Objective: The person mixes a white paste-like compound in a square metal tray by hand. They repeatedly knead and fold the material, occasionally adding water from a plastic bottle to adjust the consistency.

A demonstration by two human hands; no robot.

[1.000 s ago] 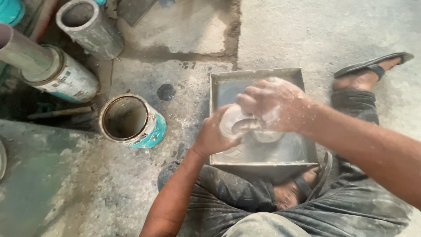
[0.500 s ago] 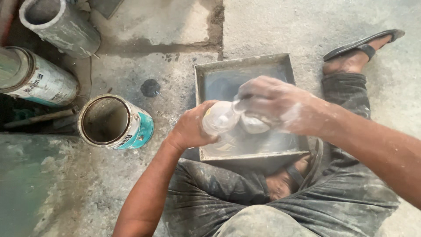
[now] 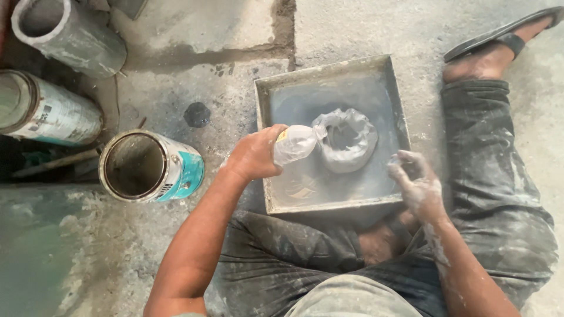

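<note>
A square grey metal tray (image 3: 267, 100) lies on the concrete floor between my legs. Inside it sits an open clear plastic bag (image 3: 346, 141) of grey powder, its mouth rolled back. My left hand (image 3: 254, 155) grips a bunched part of the bag at the tray's left side. My right hand (image 3: 416, 182), dusted white with powder, hovers over the tray's right front corner with fingers spread and nothing in it.
An open round tin (image 3: 150, 166) with a teal band lies on its side left of the tray. Two grey cylinders (image 3: 56, 114) (image 3: 67, 35) lie at the far left. My sandalled foot (image 3: 496, 50) rests at top right.
My right hand has left the bag and pulled back to the right front of the tray. The bag now rests open in the tray, still held by my left hand.
</note>
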